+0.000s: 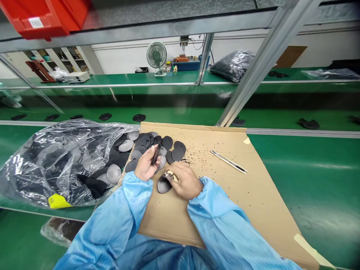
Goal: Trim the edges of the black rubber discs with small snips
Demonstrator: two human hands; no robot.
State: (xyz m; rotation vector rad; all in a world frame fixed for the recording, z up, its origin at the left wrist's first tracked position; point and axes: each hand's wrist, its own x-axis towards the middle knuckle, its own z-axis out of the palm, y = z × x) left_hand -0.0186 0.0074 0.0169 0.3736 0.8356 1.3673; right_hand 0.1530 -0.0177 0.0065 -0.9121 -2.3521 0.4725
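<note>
Near the heap, my left hand (147, 165) grips a dark oval pad (156, 154), held on edge between thumb and fingers. My right hand (186, 180) is closed around a small tool with a pale yellow handle (172, 175) and a shiny metal part; its exact kind is unclear. Just below that tool, a curved dark oval pad (164, 186) rests on the cardboard sheet (213, 202). Many similar black and grey pads (178, 151) lie in an overlapping heap beyond my hands.
At left, a clear plastic bag (56, 161) full of pads spills toward the cardboard. A slim cutter knife (229, 162) lies at right among black crumbs. Behind runs a green conveyor (174, 112) with spaced pads. A metal post (253, 67) and red bin (46, 18) stand above.
</note>
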